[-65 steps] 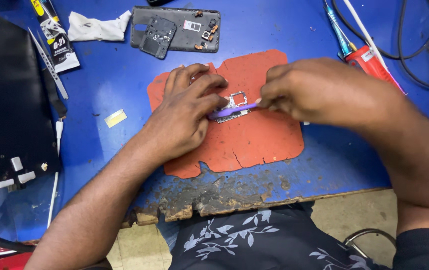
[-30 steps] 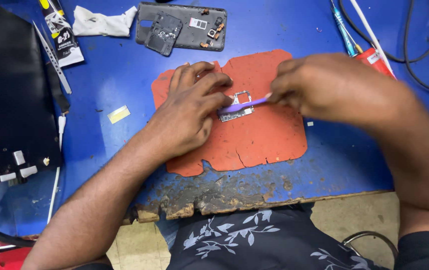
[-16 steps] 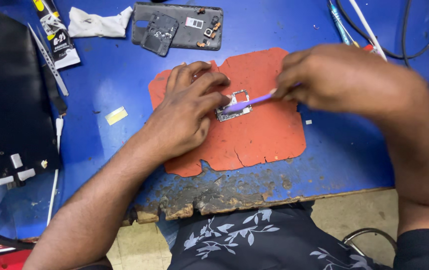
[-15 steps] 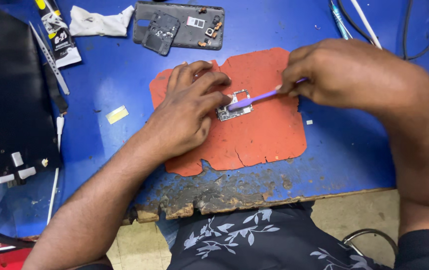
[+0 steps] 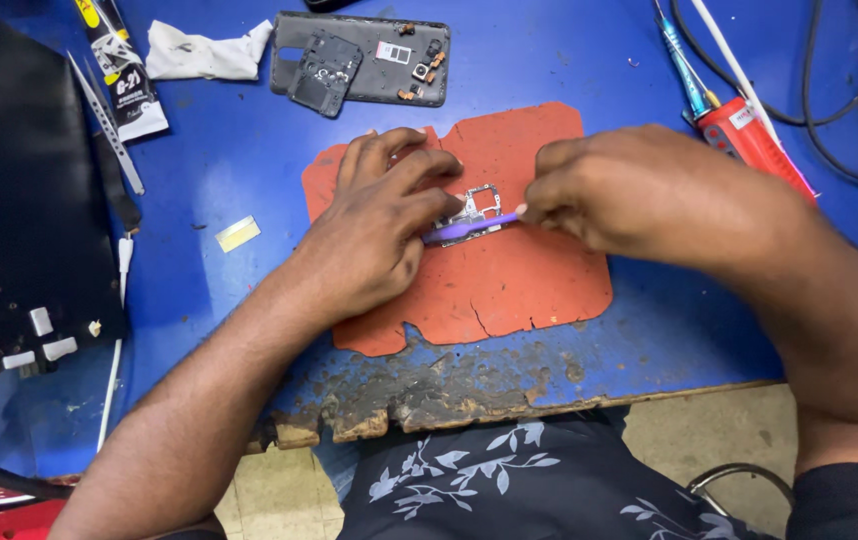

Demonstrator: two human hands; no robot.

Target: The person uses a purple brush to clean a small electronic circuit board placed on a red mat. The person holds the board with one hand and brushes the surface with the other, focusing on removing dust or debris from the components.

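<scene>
A small metal frame part (image 5: pixel 479 205) lies on an orange-red mat (image 5: pixel 509 280) on the blue table. My left hand (image 5: pixel 379 230) rests palm down on the mat, fingertips pressing the part's left side. My right hand (image 5: pixel 639 195) pinches a thin purple tool (image 5: pixel 469 229), whose tip lies across the part toward my left fingers. The tool's rear end is hidden inside my right fist.
A dark phone back cover (image 5: pixel 364 58) with loose pieces lies at the top. A glue tube (image 5: pixel 124 65), white tissue (image 5: pixel 204 55), tweezers (image 5: pixel 104 120) and a black tray (image 5: pixel 14 200) sit left. Red-handled tool (image 5: pixel 754 140) and cables are right. The table's front edge (image 5: pixel 429 400) is chipped.
My right hand has moved left along the mat, sliding the purple tool back across the metal part toward my left fingers. My left hand has stayed pressed on the part.
</scene>
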